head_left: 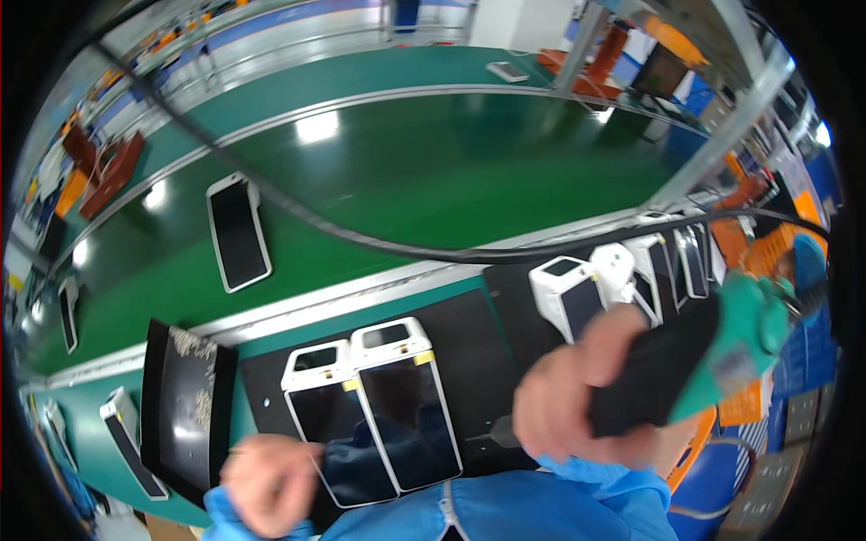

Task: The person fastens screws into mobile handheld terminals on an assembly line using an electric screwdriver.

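Note:
My right hand (568, 397) is wrapped round the black grip of a green-and-black electric screwdriver (722, 352), raised over the right side of the bench; motion blurs the hand. Low at the left, my left hand (271, 482) has its fingers curled together beside the nearer payment terminal; whatever is between the fingertips is too blurred to make out. Two white handheld payment terminals, a left one (338, 442) and a right one (410, 415), lie side by side with dark screens up and small yellow tabs. Left of them is a black tray (176, 433) with many small screws.
More white terminals (577, 298) stand in a row at the right. Beyond the bench edge runs a green conveyor belt (406, 171) carrying another terminal (239, 234). A black cable (406, 251) hangs across the view. A metal post (722, 135) rises at the right.

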Action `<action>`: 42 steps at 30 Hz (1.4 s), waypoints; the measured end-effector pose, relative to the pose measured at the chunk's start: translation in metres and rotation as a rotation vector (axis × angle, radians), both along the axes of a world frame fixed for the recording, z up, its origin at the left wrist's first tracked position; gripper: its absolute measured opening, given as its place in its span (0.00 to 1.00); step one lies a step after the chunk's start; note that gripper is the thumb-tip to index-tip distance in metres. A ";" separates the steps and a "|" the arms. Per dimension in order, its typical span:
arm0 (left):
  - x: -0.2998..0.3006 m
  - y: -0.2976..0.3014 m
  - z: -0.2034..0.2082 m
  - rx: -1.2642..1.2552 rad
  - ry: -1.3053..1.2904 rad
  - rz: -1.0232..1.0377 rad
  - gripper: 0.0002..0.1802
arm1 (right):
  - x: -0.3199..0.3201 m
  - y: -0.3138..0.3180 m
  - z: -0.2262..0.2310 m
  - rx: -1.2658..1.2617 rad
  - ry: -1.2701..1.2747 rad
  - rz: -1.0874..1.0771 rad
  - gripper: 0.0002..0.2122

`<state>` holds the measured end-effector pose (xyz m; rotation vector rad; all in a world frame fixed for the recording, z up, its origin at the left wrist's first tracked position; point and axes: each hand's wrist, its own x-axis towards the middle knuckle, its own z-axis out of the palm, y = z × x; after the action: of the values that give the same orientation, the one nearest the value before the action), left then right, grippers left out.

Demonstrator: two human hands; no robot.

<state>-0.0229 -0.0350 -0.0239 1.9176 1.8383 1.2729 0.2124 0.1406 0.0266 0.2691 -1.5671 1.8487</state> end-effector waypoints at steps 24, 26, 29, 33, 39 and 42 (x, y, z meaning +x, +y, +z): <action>0.049 0.030 -0.032 0.135 -0.007 -0.152 0.11 | -0.044 -0.020 -0.003 -0.044 0.021 0.083 0.21; 0.051 0.035 -0.032 0.127 0.010 -0.175 0.11 | -0.039 -0.021 0.000 -0.016 -0.025 0.055 0.21; 0.050 0.042 -0.036 0.104 0.033 -0.182 0.11 | -0.042 -0.036 -0.002 -0.222 -0.101 -0.107 0.12; 0.045 0.054 -0.047 0.123 0.010 -0.193 0.15 | -0.044 -0.012 -0.010 0.103 -0.018 0.080 0.24; 0.045 0.039 -0.040 -0.165 0.268 -0.109 0.26 | -0.050 -0.005 -0.027 0.282 0.033 -0.369 0.26; 0.047 0.026 -0.046 -0.336 0.396 -0.135 0.31 | -0.055 -0.008 -0.037 0.024 0.126 -0.342 0.27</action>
<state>0.0239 -0.0092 -0.0700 2.1590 1.8998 0.5241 0.1578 0.1330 -0.0105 0.1159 -1.4486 1.5201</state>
